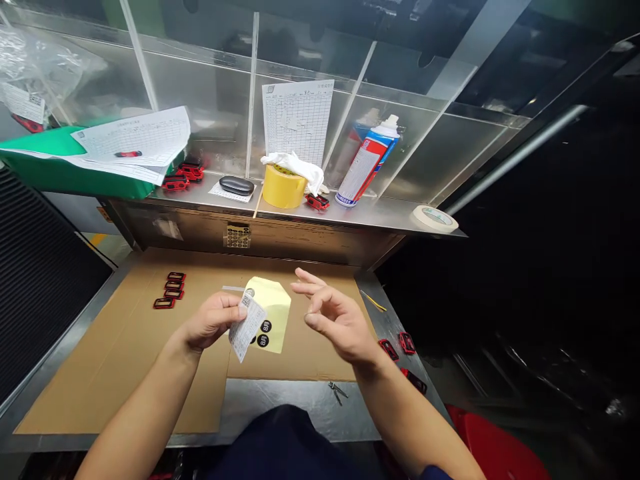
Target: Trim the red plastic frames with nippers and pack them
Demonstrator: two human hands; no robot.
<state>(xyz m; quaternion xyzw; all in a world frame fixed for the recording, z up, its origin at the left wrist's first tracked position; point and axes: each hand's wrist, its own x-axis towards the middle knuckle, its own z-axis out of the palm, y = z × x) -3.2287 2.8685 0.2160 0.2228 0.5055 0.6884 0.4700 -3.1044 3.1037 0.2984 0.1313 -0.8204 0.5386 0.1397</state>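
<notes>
Left hand: with our left hand [213, 321] we grasp a white printed slip [249, 327], thumb on its face; a pale yellow sticker sheet [278, 310] stands just behind it.
Right hand: our right hand [340, 323] holds thumb and forefinger together, the other fingers extended; whether something tiny sits between them we cannot tell.
Sheet's right edge: a narrow gap parts it from our right fingertips.
Cardboard edges: we work above brown cardboard [115, 347], whose right part stops short of the metal tabletop's [280, 413] front edge; a small metal tool [337, 392] lies in that strip.
Side room: cardboard stretches between our left hand and the stacked red-black frames [170, 290]; on the right, more red-black parts [407, 343] sit near the table's rim.
Shelf lip: the metal shelf [385, 212] runs beyond our hands, well apart from them.
Sheet surface: smooth and glossy, clipped at the upper corners, with round black stickers [265, 326].
Slip surface: thin, slightly curved, tilted, finely printed.
Shelf shapes: squat yellow tape roll [284, 188], crumpled white cloth [295, 164], leaning cylindrical spray can [367, 165].
</notes>
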